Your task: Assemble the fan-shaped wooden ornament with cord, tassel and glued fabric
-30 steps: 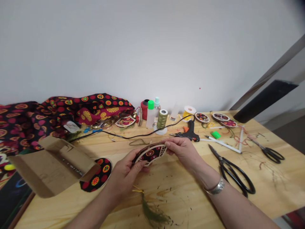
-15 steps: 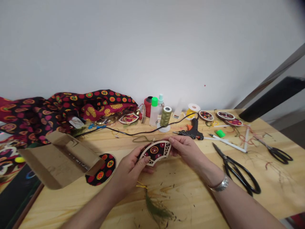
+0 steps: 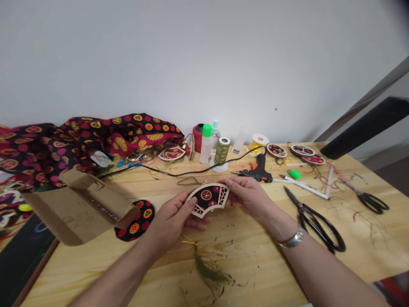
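Note:
A fan-shaped ornament (image 3: 207, 196) with a pale wooden cut-out frame and dark patterned fabric is held up between both hands above the table. My left hand (image 3: 179, 213) pinches its lower left end, thumb on the front and fingers behind. My right hand (image 3: 241, 192) grips the upper right corner, its fingertips partly hidden behind the piece. Below the ornament lies a green thread tassel (image 3: 209, 268) with a yellow tie, among small dark scraps. To the left is an oval of patterned fabric (image 3: 139, 221), partly under a cardboard box.
The open cardboard box (image 3: 79, 209) stands left, before bunched patterned cloth (image 3: 128, 128). Behind the hands are a glue gun (image 3: 260, 170) with its black cable, an olive thread spool (image 3: 222, 151) and bottles. Large scissors (image 3: 316, 219) and smaller scissors (image 3: 367, 200) lie right.
The fan-shaped ornament is tilted up a little, so its face shows more fully. Both hands keep their hold. The whole view has shifted slightly.

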### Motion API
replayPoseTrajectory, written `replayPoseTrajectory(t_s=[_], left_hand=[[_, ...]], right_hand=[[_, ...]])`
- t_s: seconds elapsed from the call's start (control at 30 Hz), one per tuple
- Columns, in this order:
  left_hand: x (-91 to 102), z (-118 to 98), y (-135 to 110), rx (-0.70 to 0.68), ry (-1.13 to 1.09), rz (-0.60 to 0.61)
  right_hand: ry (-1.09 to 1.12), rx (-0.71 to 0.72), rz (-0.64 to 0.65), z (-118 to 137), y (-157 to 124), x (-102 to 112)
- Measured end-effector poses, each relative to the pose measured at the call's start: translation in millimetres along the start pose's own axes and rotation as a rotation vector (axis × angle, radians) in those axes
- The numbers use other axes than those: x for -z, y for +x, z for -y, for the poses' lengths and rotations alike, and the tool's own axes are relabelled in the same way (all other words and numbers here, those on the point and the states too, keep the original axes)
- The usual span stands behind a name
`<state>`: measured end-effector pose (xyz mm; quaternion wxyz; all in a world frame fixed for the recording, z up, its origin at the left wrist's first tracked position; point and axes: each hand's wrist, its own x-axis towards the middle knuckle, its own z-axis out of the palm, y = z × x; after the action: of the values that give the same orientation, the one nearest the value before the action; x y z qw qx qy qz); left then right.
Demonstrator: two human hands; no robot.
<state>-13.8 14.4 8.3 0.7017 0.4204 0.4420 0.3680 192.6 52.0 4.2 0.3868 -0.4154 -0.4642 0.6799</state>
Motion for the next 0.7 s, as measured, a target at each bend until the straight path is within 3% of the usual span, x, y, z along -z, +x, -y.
replayPoseTrajectory(t_s=[0.3, 0.53, 0.7], left_hand=[[-1.3, -0.7, 1.4, 0.016, -0.037, -0.032], [0.9, 3.0, 1.7, 0.010, -0.144, -0.017], [2.5, -0.4, 0.3, -0.054, -0.214, -0.090]], right_hand=[[-0.047, -0.010, 0.056, 5.0, -4.5, -2.9], [-0.094, -0.002, -0.007, 10.7, -6.6, -7.1], [-0.091, 0.054, -0.065, 4.9, -2.1, 0.1]])
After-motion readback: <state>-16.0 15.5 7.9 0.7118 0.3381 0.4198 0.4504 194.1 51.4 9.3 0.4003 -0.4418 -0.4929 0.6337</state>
